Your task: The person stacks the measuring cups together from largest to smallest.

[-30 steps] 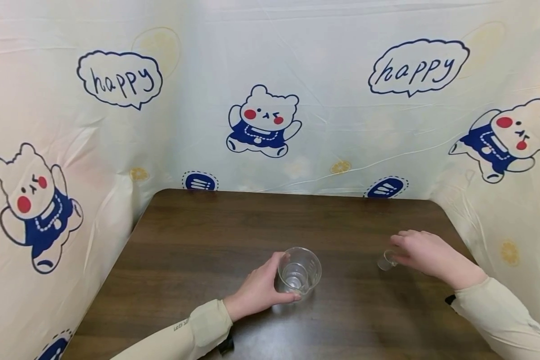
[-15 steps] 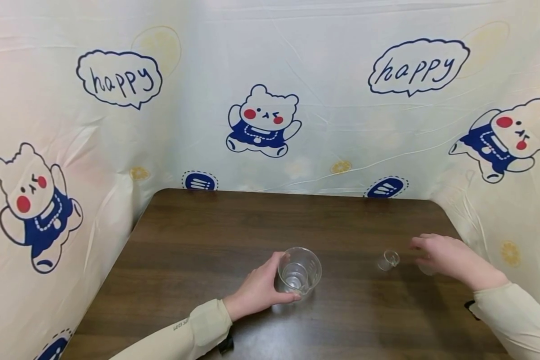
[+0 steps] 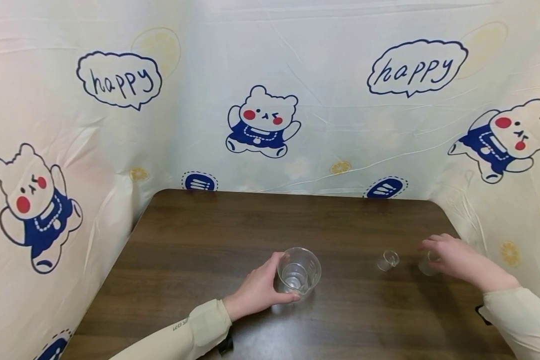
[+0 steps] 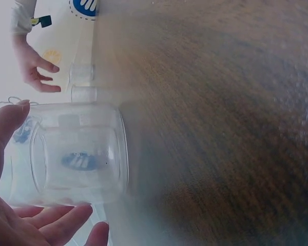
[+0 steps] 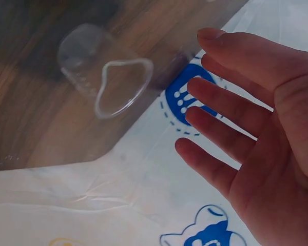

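Note:
My left hand (image 3: 257,290) grips a large clear glass beaker (image 3: 312,262) standing upright on the table, its thumb and fingers round the sides. A smaller beaker (image 3: 294,277) sits inside that one, seen also through the wall in the left wrist view. To the right stands a small beaker (image 3: 388,261) with a spout. Farther right, my right hand (image 3: 454,257) hovers beside another small beaker (image 3: 426,266), which it partly hides in the head view. In the right wrist view its fingers (image 5: 220,123) are spread, apart from this beaker (image 5: 87,66).
The dark wood table (image 3: 207,240) has rounded far corners. A pale printed cloth (image 3: 333,125) with bears and "happy" bubbles surrounds it at the back and sides.
My right hand has let go of the nearer small beaker and moved right to the other one. My left hand and the large beaker have stayed in place.

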The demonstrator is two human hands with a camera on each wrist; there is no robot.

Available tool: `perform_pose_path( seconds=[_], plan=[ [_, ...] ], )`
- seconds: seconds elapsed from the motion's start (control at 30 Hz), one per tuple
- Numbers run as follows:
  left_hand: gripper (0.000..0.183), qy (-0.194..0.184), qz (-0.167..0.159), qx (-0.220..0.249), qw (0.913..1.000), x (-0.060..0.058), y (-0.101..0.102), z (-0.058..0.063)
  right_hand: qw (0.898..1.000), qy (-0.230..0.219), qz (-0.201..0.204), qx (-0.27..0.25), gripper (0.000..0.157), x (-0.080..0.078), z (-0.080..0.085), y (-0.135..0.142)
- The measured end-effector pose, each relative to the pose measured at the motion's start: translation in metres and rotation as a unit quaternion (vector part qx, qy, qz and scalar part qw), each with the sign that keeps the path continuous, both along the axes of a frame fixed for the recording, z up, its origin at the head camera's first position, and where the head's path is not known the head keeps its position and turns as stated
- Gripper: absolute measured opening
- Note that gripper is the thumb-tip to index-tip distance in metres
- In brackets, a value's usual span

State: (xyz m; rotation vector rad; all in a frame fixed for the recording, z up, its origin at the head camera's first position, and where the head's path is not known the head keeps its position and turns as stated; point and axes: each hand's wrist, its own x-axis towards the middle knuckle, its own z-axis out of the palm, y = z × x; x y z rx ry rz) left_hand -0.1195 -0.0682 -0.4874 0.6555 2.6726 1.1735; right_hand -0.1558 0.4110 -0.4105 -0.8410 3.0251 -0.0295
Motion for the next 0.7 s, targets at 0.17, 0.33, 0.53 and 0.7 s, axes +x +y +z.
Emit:
perform_pose_path(
  seconds=[0.17,0.33,0.53,0.7],
  plan=[
    [0.088,0.000,0.000,0.000,1.0000,-0.001,0.000,0.000,1.000,0.011,0.005,0.000,0.033,-0.002,-0.007,0.013],
    [0.088,-0.001,0.000,-0.001,1.0000,0.000,0.000,0.000,1.000,0.023,0.008,0.001,0.037,-0.001,-0.009,0.021],
    [0.087,0.004,0.002,-0.003,1.0000,0.000,0.000,-0.001,1.000,-0.002,-0.014,0.004,0.039,0.001,-0.008,0.026],
    [0.088,0.007,0.003,-0.005,1.0000,0.000,-0.001,-0.001,0.999,-0.032,-0.039,0.010,0.049,0.001,-0.008,0.031]
  ],
)
